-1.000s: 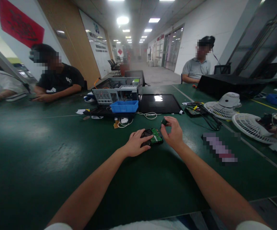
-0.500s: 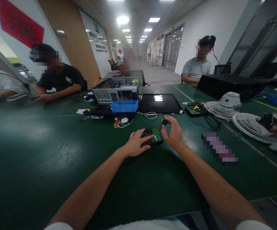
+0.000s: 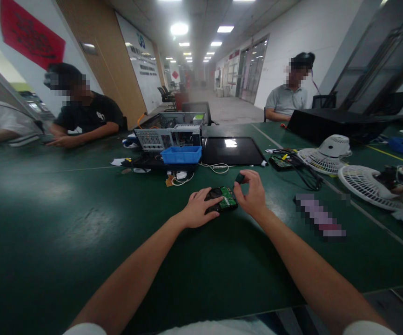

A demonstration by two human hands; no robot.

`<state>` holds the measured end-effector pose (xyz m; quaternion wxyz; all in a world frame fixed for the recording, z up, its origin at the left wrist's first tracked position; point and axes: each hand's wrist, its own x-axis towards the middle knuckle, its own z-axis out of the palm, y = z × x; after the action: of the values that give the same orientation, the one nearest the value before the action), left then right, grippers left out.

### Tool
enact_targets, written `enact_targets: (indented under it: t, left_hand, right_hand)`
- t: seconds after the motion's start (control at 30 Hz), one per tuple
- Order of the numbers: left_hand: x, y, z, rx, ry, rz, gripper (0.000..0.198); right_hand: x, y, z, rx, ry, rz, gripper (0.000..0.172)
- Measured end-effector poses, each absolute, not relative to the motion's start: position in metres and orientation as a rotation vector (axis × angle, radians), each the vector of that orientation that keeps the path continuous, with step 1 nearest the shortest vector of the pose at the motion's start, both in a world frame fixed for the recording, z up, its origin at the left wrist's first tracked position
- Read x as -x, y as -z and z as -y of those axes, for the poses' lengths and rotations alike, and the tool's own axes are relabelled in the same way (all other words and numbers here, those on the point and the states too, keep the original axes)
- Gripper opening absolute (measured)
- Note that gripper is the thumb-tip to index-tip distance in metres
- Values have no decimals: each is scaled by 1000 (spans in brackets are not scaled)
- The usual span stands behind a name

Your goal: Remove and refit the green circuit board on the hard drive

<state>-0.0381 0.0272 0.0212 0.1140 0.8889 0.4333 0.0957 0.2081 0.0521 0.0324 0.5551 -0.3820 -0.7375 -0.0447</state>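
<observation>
Head: left fingers [image 3: 214, 202] on probable drive [image 3: 228, 197]

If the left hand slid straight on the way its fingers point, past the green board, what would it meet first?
Most likely the right hand, pinching a small dark piece just past the green board, though that hand's height is unclear.

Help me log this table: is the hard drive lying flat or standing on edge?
Flat: the hard drive lies on the green table, its green circuit board facing up; the left hand rests on it.
</observation>
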Motion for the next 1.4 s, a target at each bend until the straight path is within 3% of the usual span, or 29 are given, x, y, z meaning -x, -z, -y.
enact_targets:
  t: [0.63, 1.4]
  left_hand:
    - [39, -21, -28, -2592, -290, -1258, 61]
    - [39, -19, -28, -2601, -297, -1262, 60]
  right_hand:
    - [-207, -32, -56, 869, 103, 1694, 35]
    - [-209, -33, -54, 893, 78, 1742, 41]
